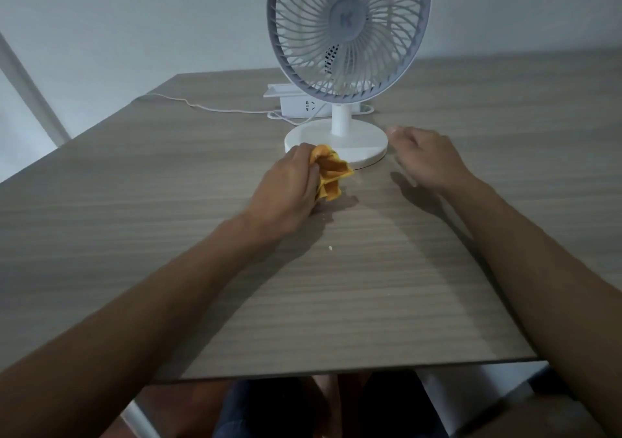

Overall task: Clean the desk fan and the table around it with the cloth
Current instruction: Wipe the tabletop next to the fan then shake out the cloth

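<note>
A white desk fan (348, 30) with a round grille stands on a disc base (363, 141) at the middle back of the wood-grain table (168, 202). My left hand (286, 188) is shut on a crumpled orange cloth (331, 172), which rests on the table just in front of the base's left edge. My right hand (422, 156) hovers right of the base with its fingers loosely curled and nothing in it, close to the base rim.
A white power strip (303, 104) lies behind the fan, with a white cable (202, 106) running left across the table. A small crumb (331, 247) lies on the table in front of my left hand. The table's near edge (336, 372) is below my forearms.
</note>
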{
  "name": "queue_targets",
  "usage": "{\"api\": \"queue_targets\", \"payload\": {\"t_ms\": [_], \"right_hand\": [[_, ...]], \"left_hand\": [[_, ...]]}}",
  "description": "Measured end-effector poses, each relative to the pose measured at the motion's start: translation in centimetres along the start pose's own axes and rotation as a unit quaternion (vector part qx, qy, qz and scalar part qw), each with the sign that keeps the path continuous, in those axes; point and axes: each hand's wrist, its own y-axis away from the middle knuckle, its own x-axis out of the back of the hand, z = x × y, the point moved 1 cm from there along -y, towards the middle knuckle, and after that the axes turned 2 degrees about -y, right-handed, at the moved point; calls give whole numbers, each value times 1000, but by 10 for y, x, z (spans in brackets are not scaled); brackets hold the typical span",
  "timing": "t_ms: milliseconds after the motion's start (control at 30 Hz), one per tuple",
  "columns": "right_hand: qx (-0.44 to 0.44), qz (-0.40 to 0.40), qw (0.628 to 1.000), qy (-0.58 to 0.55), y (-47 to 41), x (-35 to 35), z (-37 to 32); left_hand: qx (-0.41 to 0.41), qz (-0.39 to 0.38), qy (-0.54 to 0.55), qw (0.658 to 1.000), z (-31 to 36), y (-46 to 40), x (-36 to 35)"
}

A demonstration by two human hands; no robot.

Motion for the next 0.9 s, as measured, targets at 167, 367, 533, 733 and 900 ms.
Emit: {"api": "queue_targets", "payload": {"t_ms": [167, 367, 533, 733, 900], "right_hand": [[-12, 3, 1000, -12, -1, 7, 6], [-18, 25, 999, -8, 1, 7, 11], [-37, 5, 999, -13, -4, 11, 13], [-31, -6, 999, -10, -1, 8, 10], [-24, -5, 1000, -5, -1, 7, 9]], "left_hand": [[-128, 41, -25, 991, 43, 21, 11], [-230, -8, -71, 971, 80, 50, -3], [-259, -191, -23, 946, 63, 71, -18], [-174, -210, 4, 962, 8, 40, -9], [-100, -175, -30, 979, -29, 5, -9]]}}
